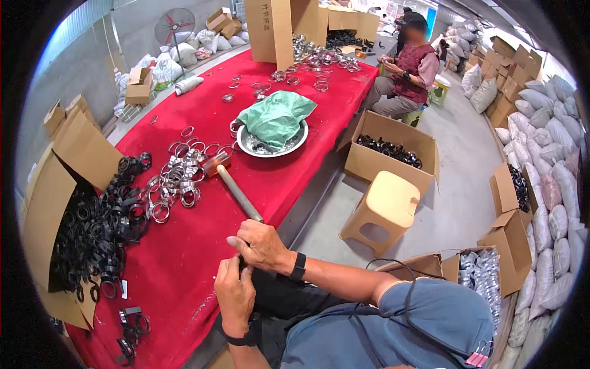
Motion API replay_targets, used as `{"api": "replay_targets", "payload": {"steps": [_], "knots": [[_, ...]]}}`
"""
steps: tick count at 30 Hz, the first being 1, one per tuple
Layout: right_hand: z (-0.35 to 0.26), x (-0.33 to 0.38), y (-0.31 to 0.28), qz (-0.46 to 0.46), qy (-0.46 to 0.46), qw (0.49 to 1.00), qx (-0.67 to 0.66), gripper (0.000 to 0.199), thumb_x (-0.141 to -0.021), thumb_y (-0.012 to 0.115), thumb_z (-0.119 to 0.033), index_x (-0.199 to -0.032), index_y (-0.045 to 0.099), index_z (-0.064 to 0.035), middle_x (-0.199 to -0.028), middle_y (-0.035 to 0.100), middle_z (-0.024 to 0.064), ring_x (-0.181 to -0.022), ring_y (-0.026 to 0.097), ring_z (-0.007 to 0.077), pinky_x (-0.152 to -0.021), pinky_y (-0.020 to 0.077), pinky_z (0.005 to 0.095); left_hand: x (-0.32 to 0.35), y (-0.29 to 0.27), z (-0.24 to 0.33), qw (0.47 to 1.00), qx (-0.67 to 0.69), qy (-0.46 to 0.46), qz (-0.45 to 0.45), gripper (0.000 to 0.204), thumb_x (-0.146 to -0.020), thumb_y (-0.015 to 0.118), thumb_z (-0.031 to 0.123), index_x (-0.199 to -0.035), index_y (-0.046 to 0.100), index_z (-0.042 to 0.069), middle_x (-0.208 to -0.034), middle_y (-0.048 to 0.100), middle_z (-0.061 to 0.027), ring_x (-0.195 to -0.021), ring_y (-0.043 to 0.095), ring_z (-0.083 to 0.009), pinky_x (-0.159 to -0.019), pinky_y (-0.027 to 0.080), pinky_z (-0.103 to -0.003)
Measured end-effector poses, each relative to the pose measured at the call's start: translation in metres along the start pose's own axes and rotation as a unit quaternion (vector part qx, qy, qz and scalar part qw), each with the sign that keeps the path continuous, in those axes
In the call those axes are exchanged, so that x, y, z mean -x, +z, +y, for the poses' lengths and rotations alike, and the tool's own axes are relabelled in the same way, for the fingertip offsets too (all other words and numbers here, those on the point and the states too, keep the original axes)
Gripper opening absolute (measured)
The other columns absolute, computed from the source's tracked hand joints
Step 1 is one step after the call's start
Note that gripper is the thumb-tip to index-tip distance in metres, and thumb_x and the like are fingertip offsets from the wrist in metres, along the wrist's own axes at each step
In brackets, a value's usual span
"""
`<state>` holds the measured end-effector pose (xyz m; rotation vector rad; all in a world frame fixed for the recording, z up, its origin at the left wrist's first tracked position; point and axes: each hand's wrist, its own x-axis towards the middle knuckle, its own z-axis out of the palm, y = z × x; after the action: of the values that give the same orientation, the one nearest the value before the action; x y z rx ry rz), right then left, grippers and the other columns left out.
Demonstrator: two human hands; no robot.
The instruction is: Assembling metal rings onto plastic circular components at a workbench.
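At the far left of the red-covered table [184, 258] we see an open cardboard box [46, 215] on its side, spilling black rings [98, 230] onto the cloth. Just right of that heap lies a pile of shiny metal rings [175, 181], and beside it a mallet [230, 184] rests with its handle slanting toward the table's near edge. Farther up the table stands a metal basin [270, 146] under a green cloth [276, 117]. At the near edge our left hand [233, 295] is curled, fingers pressed together around a small dark piece we cannot make out. Our right hand [261, 246] meets it from above, fingers bent and pinching the same piece. Right of the table stands a beige plastic stool [381, 209] before another box of black rings [387, 150].
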<state>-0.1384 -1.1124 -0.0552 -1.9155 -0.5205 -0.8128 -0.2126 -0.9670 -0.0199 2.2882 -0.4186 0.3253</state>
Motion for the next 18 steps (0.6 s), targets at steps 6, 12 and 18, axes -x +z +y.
{"api": "replay_targets", "payload": {"steps": [6,12,18], "knots": [[-0.004,-0.004,-0.001,-0.047,0.055,0.997,0.039,0.047,-0.106,0.064,-0.032,-0.069,0.060,-0.0039,-0.073,0.057,0.0143,-0.070,0.061,0.0359,-0.065,0.0488,0.0493,-0.001,-0.002,-0.001,1.000,-0.002,0.012,0.005,0.030,-0.091,0.072,-0.001,-0.120,0.068,-0.007,-0.099,0.065,-0.0236,-0.091,0.065,-0.0437,-0.078,0.051,-0.050],[0.003,-0.001,0.005,-0.033,0.032,0.998,0.033,0.055,-0.109,0.061,-0.032,-0.062,0.054,-0.0038,-0.062,0.051,0.0124,-0.059,0.054,0.0336,-0.059,0.0439,0.0489,0.003,0.002,0.006,1.000,0.024,-0.014,0.006,0.025,-0.093,0.068,-0.002,-0.116,0.070,-0.008,-0.096,0.070,-0.0259,-0.088,0.070,-0.0438,-0.079,0.054,-0.049],[0.006,0.005,0.011,-0.027,0.060,0.998,-0.014,0.054,-0.109,0.061,-0.027,-0.061,0.053,-0.0031,-0.059,0.052,0.0142,-0.054,0.052,0.0339,-0.055,0.0425,0.0480,0.008,0.005,0.009,0.999,-0.004,-0.021,0.025,0.027,-0.091,0.068,-0.001,-0.117,0.071,-0.007,-0.094,0.068,-0.0257,-0.088,0.068,-0.0441,-0.080,0.053,-0.050]]}}
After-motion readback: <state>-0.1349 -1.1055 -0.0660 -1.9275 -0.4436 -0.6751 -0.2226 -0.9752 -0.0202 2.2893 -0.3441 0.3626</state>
